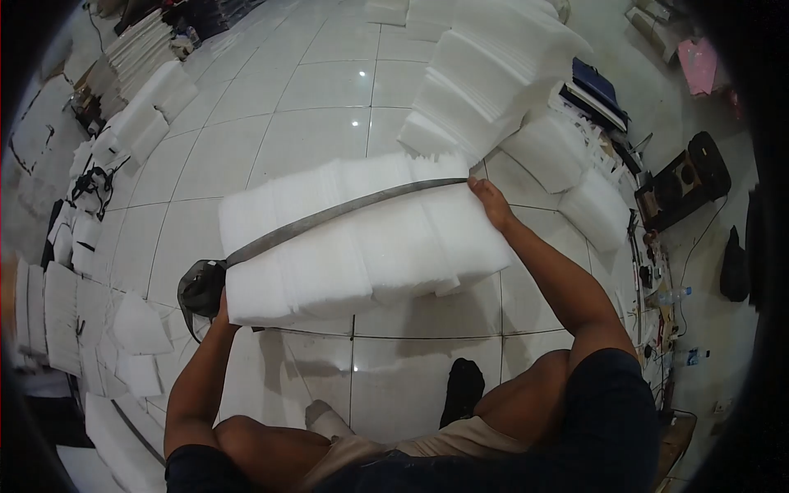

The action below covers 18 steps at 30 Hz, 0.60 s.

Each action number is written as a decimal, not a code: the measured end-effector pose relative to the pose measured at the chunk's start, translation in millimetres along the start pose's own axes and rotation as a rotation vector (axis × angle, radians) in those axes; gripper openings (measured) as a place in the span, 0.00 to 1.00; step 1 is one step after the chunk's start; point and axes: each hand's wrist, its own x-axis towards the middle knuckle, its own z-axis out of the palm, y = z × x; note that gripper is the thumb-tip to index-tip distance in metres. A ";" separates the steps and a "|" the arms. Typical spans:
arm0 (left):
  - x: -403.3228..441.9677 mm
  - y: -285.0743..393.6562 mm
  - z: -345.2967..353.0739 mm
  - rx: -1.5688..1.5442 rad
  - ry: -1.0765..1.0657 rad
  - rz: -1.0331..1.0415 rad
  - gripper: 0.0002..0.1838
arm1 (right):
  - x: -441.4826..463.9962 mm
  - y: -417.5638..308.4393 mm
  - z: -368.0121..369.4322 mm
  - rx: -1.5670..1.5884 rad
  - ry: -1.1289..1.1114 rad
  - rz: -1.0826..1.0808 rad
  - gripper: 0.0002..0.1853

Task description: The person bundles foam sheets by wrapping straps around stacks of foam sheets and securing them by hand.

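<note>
A long bundle of white foam sheets point(329, 275) lies crosswise in front of me, its layers stepped in several blocks. A flat grey strap point(337, 215) runs lengthwise over its top. My right hand point(491, 203) is closed on the right end of the bundle, its fingers by the strap's end. At the lower left corner, my left hand point(223, 312) grips the bundle's end; most of its fingers are hidden. Beside that end hangs a dark, rounded bundle point(202, 289) joined to the strap; I cannot tell whether it is coiled strap or a pouch.
More white foam stacks point(472, 90) stand at the back right and along the left wall point(140, 131). A dark blue case point(598, 89) lies on items at right, near a black speaker-like box point(686, 181). Loose foam pieces point(140, 324) lie on the tiled floor point(316, 99).
</note>
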 end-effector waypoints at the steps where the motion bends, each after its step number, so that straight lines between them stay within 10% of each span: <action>1: 0.9 1.1 -0.2 -0.070 -0.044 -0.031 0.19 | -0.1 0.3 0.8 -0.096 0.015 -0.070 0.25; 9: 1.9 -4.3 -8.4 -0.235 -0.068 -0.073 0.25 | -5.5 0.4 -8.7 -0.307 0.211 0.055 0.34; 12: 12.4 -5.6 -19.5 0.427 -0.173 0.162 0.25 | -19.1 -16.4 -6.2 -0.152 0.138 0.153 0.37; 18: -6.6 25.9 7.7 -0.283 0.051 -0.206 0.22 | -16.5 -15.0 -18.2 -0.429 -0.132 0.364 0.48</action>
